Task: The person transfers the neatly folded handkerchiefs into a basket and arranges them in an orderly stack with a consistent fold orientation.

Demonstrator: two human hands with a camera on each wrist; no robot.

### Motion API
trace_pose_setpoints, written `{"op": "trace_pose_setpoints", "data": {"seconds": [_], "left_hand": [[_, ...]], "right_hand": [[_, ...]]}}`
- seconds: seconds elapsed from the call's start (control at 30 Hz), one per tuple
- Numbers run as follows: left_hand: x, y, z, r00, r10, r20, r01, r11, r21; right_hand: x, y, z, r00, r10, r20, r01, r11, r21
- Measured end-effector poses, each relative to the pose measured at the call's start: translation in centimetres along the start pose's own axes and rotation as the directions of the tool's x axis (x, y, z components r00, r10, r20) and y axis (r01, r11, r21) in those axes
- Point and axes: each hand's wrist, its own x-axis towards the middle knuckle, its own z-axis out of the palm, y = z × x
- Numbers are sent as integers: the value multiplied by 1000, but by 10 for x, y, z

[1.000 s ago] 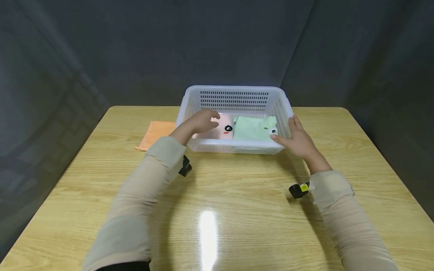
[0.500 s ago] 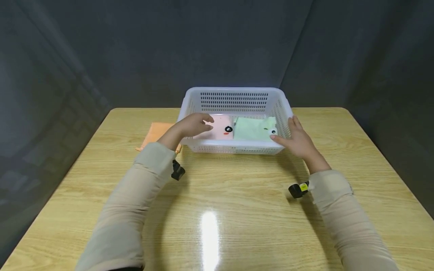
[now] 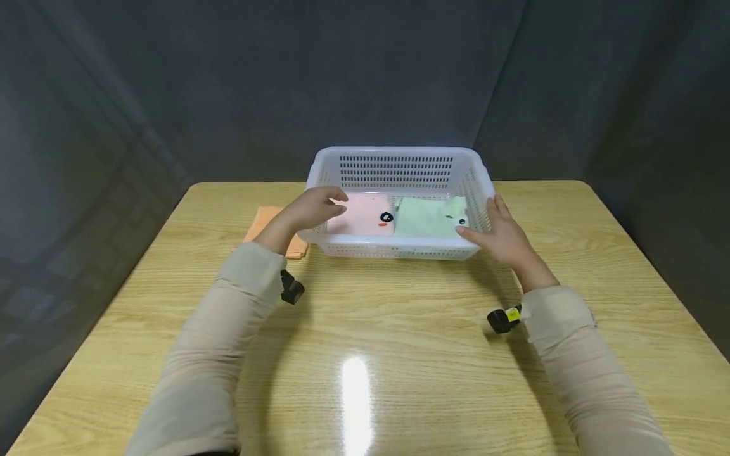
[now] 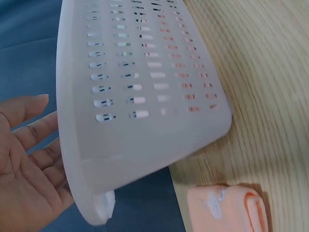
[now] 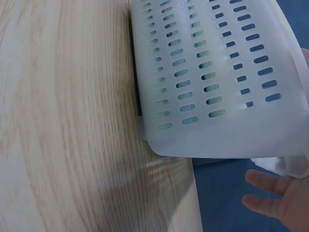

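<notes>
A white perforated plastic basket (image 3: 399, 241) stands toward the back of the table. Inside it a folded pink cloth (image 3: 365, 212) with a printed eye lies on the left, beside a folded green cloth (image 3: 424, 215) on the right. My left hand (image 3: 310, 208) is over the basket's left rim, fingers loosely bent and holding nothing. My right hand (image 3: 502, 234) holds the basket's front right corner, thumb over the rim and fingers outside the end wall. In the right wrist view two fingertips (image 5: 260, 181) show past that wall.
A folded orange cloth (image 3: 296, 247) lies on the table left of the basket, partly hidden by my left arm; the left wrist view shows the orange cloth (image 4: 227, 208) near the basket corner. A dark curtain (image 3: 388, 76) hangs behind the wooden table (image 3: 410, 329).
My left hand has drawn back leftward from over the pink cloth to the basket's left rim, uncovering more of the cloth. My right hand has stayed at the right corner.
</notes>
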Motion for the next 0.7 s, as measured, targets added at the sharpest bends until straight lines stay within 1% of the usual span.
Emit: {"op": "trace_pose_setpoints", "data": {"seconds": [0.27, 0.53, 0.7], "left_hand": [[-6, -10, -5, 999, -1, -33, 0, 1000, -21], [-11, -14, -7, 998, -8, -58, 6, 1000, -23], [-12, -17, -9, 997, 3, -76, -5, 1000, -19]], "right_hand": [[-1, 1, 0, 1000, 2, 5, -2, 1000, 2], [-2, -1, 0, 1000, -6, -3, 6, 1000, 2], [-3, -2, 0, 1000, -8, 1, 8, 1000, 3]]}}
